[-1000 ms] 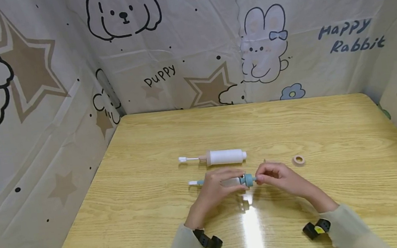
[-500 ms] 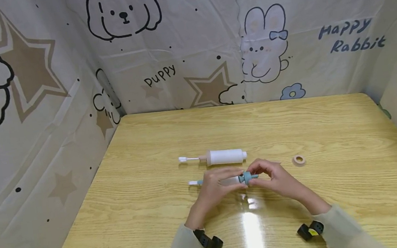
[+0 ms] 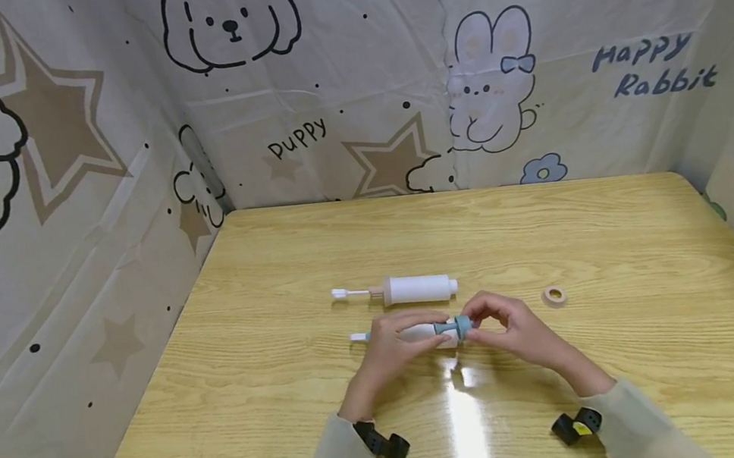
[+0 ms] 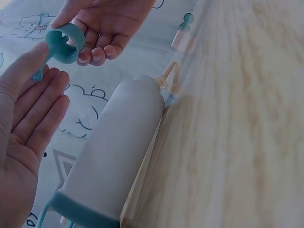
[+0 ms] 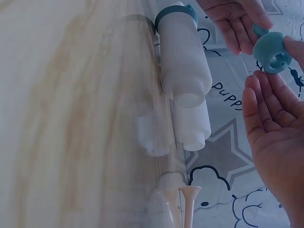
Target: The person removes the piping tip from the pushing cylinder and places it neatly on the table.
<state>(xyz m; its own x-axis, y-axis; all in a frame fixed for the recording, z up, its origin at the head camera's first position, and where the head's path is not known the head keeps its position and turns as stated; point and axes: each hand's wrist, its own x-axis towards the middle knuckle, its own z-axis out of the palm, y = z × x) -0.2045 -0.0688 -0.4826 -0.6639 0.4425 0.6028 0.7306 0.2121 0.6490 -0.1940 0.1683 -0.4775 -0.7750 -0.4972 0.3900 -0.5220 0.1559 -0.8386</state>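
Observation:
Between both hands is a teal ring-shaped cap (image 3: 464,326) with holes and a thin stem pointing left. My left hand (image 3: 391,344) pinches the stem between thumb and fingers. My right hand (image 3: 512,326) holds the cap's ring (image 5: 270,50) between thumb and fingertips. Under the hands lies a white bottle-like tube (image 4: 116,147) with a teal collar (image 4: 85,209). Its white tip (image 3: 358,337) sticks out left of my left hand, which covers part of the tube in the head view.
A second white tube (image 3: 419,289) with a peach collar and a brush-like tip (image 3: 339,293) lies just behind. To the right sits a peach ring (image 3: 555,297) on the wooden table (image 3: 223,399). A peach stem (image 5: 190,204) lies near the right hand. Printed cloth (image 3: 320,74) surrounds the table.
My right hand has moved left, from pinching the stem's end to holding the ring. The stem pointed right before and points left now. The left hand has stayed nearly in place.

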